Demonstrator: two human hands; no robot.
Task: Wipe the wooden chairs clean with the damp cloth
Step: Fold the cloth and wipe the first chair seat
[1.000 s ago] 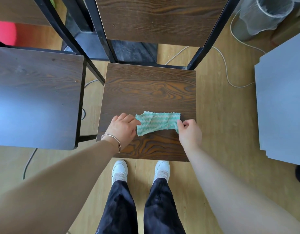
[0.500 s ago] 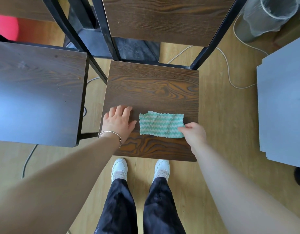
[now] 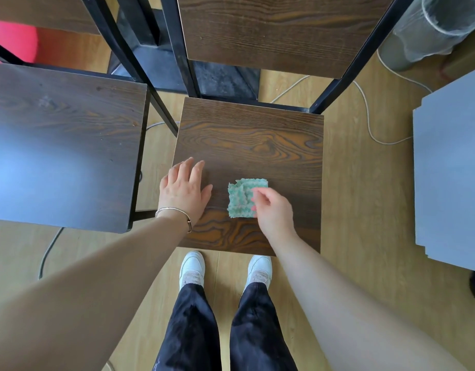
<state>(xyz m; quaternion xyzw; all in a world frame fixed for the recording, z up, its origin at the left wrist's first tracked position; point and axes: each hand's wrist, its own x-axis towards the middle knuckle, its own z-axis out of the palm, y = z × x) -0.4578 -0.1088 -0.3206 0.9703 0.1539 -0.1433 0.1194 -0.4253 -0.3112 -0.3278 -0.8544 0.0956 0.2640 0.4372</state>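
so the cloth (image 3: 240,198) sits on the middle chair (image 3: 247,140) seat near the front, left hand (image 3: 184,191) flat just left of it, right hand (image 3: 275,210) pinching its right side, second chair (image 3: 65,145) off left, bin (image 3: 429,28) back right

The far half of the seat (image 3: 252,140) lies bare. The backrest (image 3: 271,30) walls its far edge; a second chair (image 3: 65,145) stands close on the left.
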